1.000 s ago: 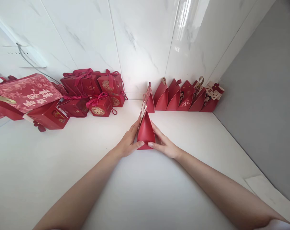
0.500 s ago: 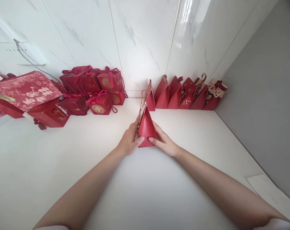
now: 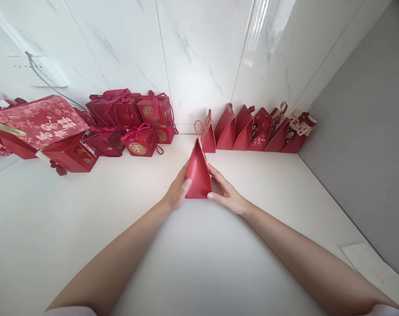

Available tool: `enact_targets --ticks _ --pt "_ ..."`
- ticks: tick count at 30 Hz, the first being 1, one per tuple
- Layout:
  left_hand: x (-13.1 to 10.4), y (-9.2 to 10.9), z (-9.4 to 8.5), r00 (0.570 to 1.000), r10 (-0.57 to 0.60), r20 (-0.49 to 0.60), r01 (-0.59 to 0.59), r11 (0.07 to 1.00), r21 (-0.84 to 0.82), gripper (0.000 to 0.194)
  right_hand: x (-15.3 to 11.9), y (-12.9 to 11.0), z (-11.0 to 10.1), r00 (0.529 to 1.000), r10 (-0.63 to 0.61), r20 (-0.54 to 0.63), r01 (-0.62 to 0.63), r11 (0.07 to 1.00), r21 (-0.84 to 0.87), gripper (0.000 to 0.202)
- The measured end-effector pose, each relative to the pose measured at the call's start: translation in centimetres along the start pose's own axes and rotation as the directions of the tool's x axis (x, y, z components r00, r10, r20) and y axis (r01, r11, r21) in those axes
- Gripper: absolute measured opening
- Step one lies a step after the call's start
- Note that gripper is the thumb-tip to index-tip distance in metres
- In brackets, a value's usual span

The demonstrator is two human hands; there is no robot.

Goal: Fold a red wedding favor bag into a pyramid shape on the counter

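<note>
A red triangular gift box [image 3: 198,173] stands upright on the white table, its plain concave side facing me. My left hand [image 3: 178,188] grips its left side, thumb on the front edge and fingers mostly hidden behind. On the other side my right hand [image 3: 227,193] has its fingers against the right face and its thumb at the lower right corner. Right behind it stands another triangular gift box [image 3: 208,134] with a printed face. A thin red cord loop [image 3: 198,127] shows near the held box's peak.
Several red triangular boxes [image 3: 225,131] form a row along the marble wall to the right. At the left are ribbon-tied boxes [image 3: 140,142], a large printed box [image 3: 41,120] and a red box lying tilted [image 3: 67,153]. A grey cable [image 3: 51,85] hangs from the wall.
The held box has turned slightly, so its printed face now shows on the right instead of the left. My right thumb has slid from its front to the lower right corner.
</note>
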State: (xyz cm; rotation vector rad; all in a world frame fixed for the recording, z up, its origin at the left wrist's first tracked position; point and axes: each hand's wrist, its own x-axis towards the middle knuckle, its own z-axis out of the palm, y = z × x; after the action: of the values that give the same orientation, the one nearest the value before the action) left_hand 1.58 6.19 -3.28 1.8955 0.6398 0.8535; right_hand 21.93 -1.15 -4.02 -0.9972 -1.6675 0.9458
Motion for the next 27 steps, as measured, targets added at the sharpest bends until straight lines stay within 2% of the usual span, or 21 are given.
enact_targets --ticks 3,6,10,12,14,16,20,23,27 --pt "0.2 -0.1 0.1 0.991 -0.130 0.020 0.130 0.941 -0.313 0.077 0.0 0.0 0.0 0.999 0.005 0.038 -0.002 0.997 -0.076 0.089" --pt "0.1 -0.2 0.2 0.982 -0.187 0.018 0.179 0.901 -0.394 0.082 0.0 0.1 0.3 1.000 -0.008 0.019 0.010 0.992 -0.126 0.091" --pt "-0.3 -0.7 -0.1 0.979 -0.195 0.066 0.205 0.888 -0.412 0.097 0.1 0.3 0.7 1.000 -0.003 -0.007 0.004 0.999 0.053 0.083" --pt "-0.3 -1.2 -0.4 0.977 -0.173 0.126 0.209 0.897 -0.390 0.103 0.1 0.2 0.8 1.000 0.028 0.015 -0.030 0.985 0.170 0.086" --pt "-0.3 -1.6 -0.7 0.973 -0.123 0.196 0.186 0.919 -0.348 0.100 0.1 0.1 0.8 0.998 0.050 0.046 -0.059 0.973 0.224 0.089" --pt "-0.1 -1.7 -0.9 0.968 -0.071 0.242 0.149 0.935 -0.322 0.092 0.0 0.1 0.7 0.996 0.069 0.051 -0.078 0.973 0.216 0.080" --pt "0.1 -0.7 -0.3 0.976 -0.085 0.202 0.143 0.944 -0.297 0.077 0.0 0.3 0.5 0.987 0.158 -0.012 -0.155 0.980 0.120 0.045" --pt "0.1 0.0 0.3 0.971 -0.132 0.201 0.184 0.945 -0.269 0.072 0.0 0.5 0.4 0.982 0.190 -0.023 -0.187 0.977 0.108 0.040" --pt "0.0 -0.1 0.3 0.970 -0.157 0.183 0.197 0.955 -0.222 0.061 0.1 0.4 0.4 0.985 0.174 -0.017 -0.171 0.977 0.130 0.038"
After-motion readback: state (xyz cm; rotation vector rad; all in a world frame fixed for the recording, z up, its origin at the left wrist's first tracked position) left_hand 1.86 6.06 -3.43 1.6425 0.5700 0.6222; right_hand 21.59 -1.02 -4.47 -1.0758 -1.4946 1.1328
